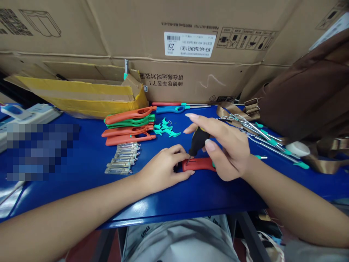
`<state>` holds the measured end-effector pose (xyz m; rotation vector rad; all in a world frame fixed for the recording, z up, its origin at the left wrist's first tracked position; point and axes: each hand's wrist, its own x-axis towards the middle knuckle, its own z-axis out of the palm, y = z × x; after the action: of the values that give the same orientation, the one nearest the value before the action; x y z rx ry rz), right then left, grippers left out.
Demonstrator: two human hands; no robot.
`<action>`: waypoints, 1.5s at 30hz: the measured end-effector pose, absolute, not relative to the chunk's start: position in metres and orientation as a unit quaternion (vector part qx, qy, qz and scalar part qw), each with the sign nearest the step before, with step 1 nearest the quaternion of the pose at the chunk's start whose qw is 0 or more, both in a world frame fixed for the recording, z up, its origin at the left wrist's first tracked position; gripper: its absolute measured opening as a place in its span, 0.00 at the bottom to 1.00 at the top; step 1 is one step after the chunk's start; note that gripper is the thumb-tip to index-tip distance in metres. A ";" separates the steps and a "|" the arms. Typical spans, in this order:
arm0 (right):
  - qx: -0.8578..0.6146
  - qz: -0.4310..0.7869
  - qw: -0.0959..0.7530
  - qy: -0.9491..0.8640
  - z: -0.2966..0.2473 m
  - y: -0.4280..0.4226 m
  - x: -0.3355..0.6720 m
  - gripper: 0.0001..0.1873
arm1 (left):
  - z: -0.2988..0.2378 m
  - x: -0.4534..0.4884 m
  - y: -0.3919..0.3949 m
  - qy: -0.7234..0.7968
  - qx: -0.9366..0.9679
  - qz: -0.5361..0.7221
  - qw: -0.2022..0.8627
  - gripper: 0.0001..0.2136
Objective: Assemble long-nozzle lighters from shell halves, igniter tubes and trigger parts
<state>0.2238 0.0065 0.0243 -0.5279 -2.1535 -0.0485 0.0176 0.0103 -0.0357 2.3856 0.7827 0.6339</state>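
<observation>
A red lighter handle (200,164) lies on the blue table, and my left hand (169,165) pinches its left end between thumb and fingers. My right hand (227,147) is closed round the dark grip of a screwdriver (198,141), index finger stretched along past it. The screwdriver's tip meets the handle close to my left fingertips. Part of the handle's right end is hidden under my right hand. Left of my hands lie clear lighter fuel tanks (122,158), a stack of orange and green lighter shells (129,125) and several small teal triggers (166,128).
Finished-looking red and blue lighters (170,109) lie against the cardboard box (109,43) at the back. Metal lighter tubes (268,140) are heaped at right beside a brown bag (305,83). A yellow-edged carton (81,96) and a power strip (27,118) stand at left.
</observation>
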 end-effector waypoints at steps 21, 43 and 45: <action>-0.199 -0.069 0.429 -0.878 0.030 0.000 0.224 0.24 | -0.035 0.017 0.008 0.285 0.891 0.247 0.254 0.09; -0.226 -0.005 0.427 -0.876 0.032 -0.004 0.219 0.25 | -0.034 0.017 0.009 0.285 0.895 0.236 0.251 0.09; -0.238 -0.012 0.435 -0.868 0.031 -0.004 0.219 0.24 | -0.035 0.017 0.009 0.286 0.894 0.237 0.253 0.09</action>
<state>0.2185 -0.0038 0.0314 -0.5921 -2.1616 -0.0292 0.0168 0.0085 -0.0347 2.4293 0.7766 0.6445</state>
